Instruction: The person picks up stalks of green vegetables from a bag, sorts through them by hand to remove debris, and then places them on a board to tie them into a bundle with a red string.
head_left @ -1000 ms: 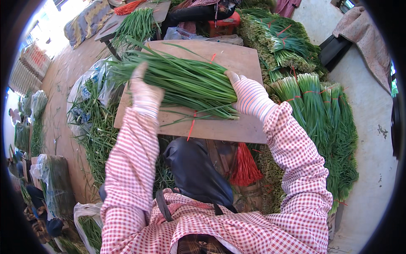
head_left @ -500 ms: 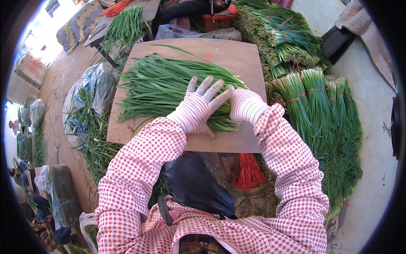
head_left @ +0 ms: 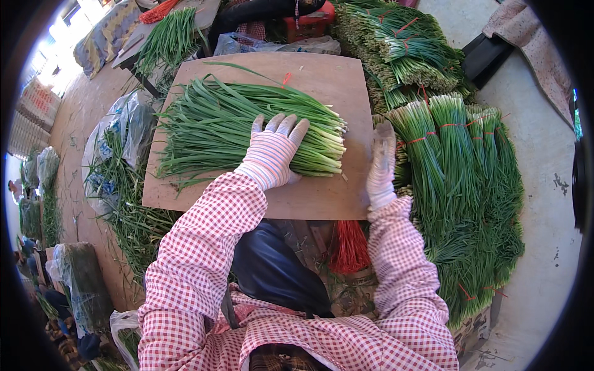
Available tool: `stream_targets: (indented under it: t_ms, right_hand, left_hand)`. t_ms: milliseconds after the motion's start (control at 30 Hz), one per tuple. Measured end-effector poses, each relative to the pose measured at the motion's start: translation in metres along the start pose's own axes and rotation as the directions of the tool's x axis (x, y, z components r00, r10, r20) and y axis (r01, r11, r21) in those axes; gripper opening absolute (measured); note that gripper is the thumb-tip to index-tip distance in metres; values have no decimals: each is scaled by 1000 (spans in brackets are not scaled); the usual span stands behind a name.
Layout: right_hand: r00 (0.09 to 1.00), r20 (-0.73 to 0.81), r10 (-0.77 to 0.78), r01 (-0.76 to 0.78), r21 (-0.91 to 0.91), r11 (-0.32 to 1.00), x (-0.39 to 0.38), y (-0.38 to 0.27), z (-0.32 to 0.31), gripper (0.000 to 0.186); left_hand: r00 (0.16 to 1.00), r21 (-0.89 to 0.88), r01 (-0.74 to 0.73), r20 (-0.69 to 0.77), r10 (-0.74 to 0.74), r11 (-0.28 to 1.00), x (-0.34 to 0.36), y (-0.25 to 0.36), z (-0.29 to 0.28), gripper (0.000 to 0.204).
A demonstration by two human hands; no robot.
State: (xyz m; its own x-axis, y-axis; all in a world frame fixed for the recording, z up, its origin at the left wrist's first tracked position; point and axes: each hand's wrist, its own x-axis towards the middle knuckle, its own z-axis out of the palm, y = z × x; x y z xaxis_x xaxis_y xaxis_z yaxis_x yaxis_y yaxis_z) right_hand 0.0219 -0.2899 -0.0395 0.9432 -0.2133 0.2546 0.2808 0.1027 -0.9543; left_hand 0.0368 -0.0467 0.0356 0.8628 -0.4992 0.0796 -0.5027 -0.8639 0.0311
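Note:
A loose bunch of long green leafy stalks [head_left: 204, 130] lies sideways on a wooden board [head_left: 309, 201], pale cut ends to the right. My left hand [head_left: 272, 148], in a striped glove with dirty fingertips, rests open across the middle of the bunch, its fingers pointing away from me. My right hand [head_left: 381, 161], gloved alike, is held on edge by the board's right side, fingers straight and holding nothing, apart from the stalk ends. A red tie [head_left: 286, 78] shows beyond the bunch.
Tied bundles [head_left: 445, 167] are piled at right and behind. Red twine [head_left: 346, 247] hangs below the board. Bagged greens [head_left: 133, 136] are at left. Another table [head_left: 124, 59] with greens and a seated person's dark-clad leg [head_left: 253, 15] are beyond the board.
My left hand went from the bunch's leafy end rightward onto its middle. My right hand left the stalk ends and moved right, fingers straightened. The pale ends now show.

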Motion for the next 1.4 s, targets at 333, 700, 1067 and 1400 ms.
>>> stream_targets:
  t_ms: [333, 700, 1067, 1400]
  right_hand:
    - [927, 202, -316, 375, -498, 782, 50, 23, 36, 57]
    - [801, 519, 299, 345, -808, 477, 121, -16, 52, 25]
    - [669, 553, 496, 363, -826, 431, 158, -4, 67, 31]
    - [724, 548, 419, 390, -827, 405, 160, -7, 51, 31]
  left_hand:
    - [992, 20, 105, 72, -107, 994, -3, 3, -4, 109]
    - [991, 28, 107, 77, -109, 994, 1, 6, -4, 109]
    - [995, -8, 82, 49, -82, 997, 3, 4, -2, 108]
    - [997, -8, 71, 40, -70, 997, 4, 1, 0, 107]
